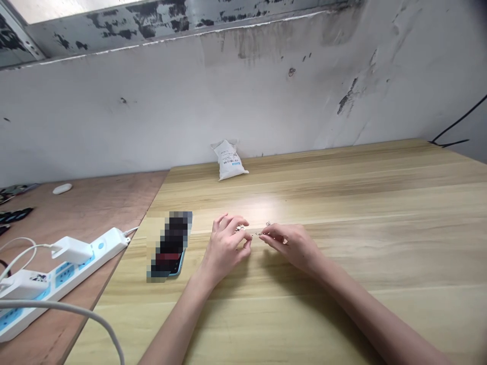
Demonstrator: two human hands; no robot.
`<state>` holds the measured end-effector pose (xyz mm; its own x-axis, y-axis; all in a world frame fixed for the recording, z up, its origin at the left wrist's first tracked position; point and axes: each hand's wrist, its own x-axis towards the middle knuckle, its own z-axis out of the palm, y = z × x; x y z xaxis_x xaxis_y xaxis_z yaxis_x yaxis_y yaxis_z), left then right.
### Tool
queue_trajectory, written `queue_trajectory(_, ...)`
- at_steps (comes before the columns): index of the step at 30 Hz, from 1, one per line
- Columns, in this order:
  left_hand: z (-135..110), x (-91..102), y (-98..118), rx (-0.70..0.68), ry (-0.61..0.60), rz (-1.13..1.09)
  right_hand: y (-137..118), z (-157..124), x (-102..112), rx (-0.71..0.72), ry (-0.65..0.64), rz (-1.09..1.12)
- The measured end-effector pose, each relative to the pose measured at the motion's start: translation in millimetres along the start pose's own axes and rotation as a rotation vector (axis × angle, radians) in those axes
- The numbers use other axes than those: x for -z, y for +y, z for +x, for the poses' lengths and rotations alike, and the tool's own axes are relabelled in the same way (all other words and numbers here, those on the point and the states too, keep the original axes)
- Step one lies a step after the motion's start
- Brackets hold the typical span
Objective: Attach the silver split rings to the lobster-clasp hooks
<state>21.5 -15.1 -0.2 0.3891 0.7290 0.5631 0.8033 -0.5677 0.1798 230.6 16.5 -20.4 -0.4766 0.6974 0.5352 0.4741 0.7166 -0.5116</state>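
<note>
Close together over the wooden table, my left hand [228, 241] and my right hand [292, 243] face each other with a small gap between their fingertips. Thumb and forefinger of the left hand pinch a tiny metal piece [251, 236]; its other fingers curl near some shiny metal bits [240, 228]. Between the right hand's thumb and forefinger is a small metal hook-like piece [258, 233]. A looped bit of metal [268, 223] shows just behind the right fingers. These parts are too small to name exactly, and the fingers partly hide them.
A phone [175, 266], mostly blurred out, lies left of my hands. Near the wall stands a white plastic packet [230, 159] with a label. On the lower brown table at left are a power strip [110, 243] with chargers, a grey cable [91, 313] and a white oval object [62, 188].
</note>
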Motion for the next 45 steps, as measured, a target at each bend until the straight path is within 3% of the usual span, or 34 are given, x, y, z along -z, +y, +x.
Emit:
queue_trajectory(11, 1.3, 3.1, 1.3, -0.044, 0.012, 0.018, 0.9, 0.7, 4.7, -0.005, -0.042, 0.015)
queue_trajectory(22, 0.8, 3.5, 3.3, -0.059, -0.019, 0.031, 2.6, 6.5, 5.0, 0.216, 0.042, -0.164)
queue_trajectory(36, 0.4, 2.0, 5.6, -0.080, -0.030, 0.061, -3.7, 5.7, 7.8, 0.195, -0.020, -0.169)
queue_trajectory(45, 2.1, 3.5, 5.1, -0.093, -0.022, 0.101, -4.6, 5.8, 6.4, 0.197, 0.021, -0.191)
